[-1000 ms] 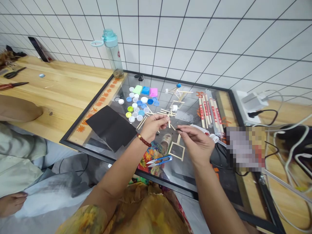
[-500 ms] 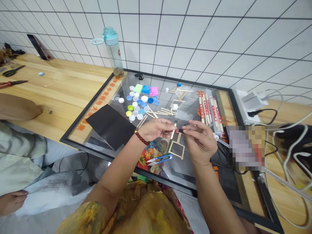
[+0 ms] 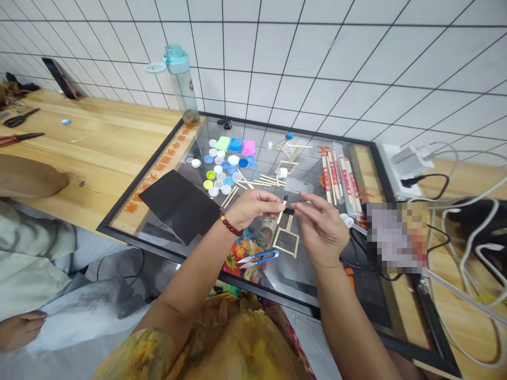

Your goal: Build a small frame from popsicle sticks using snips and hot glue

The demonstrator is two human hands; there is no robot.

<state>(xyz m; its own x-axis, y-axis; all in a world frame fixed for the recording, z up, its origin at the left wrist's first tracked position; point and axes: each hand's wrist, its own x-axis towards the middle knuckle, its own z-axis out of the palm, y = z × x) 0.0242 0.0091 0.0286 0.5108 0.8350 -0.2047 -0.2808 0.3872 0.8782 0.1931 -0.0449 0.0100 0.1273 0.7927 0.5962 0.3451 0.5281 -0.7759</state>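
My left hand (image 3: pixel 253 208) is closed, pinching a short pale wooden stick (image 3: pixel 280 216) whose upper end is black. A small black strip (image 3: pixel 290 211) reaches from the stick to the fingertips of my right hand (image 3: pixel 324 229), which are closed on its edge. Whether the strip is paper or tape I cannot tell. Below the hands lies a square frame of wooden sticks (image 3: pixel 295 247) with a handle-like stick. Blue-handled thread snips (image 3: pixel 259 258) rest near the glass table's front edge. A black sheet (image 3: pixel 178 206) lies to the left of my left hand.
Several bottle caps (image 3: pixel 225 165) and coloured clay blocks (image 3: pixel 235 144) sit behind my hands. Loose sticks (image 3: pixel 269 181), a stick model (image 3: pixel 291 153) and wrapped chopsticks (image 3: pixel 336 174) lie further right. A water bottle (image 3: pixel 184 89) stands at the back. Another person's hand (image 3: pixel 24 330) shows at left.
My right hand has shifted slightly left, bringing its fingertips and the black strip closer to the stick. My left hand stays nearly in place, still pinching the stick.
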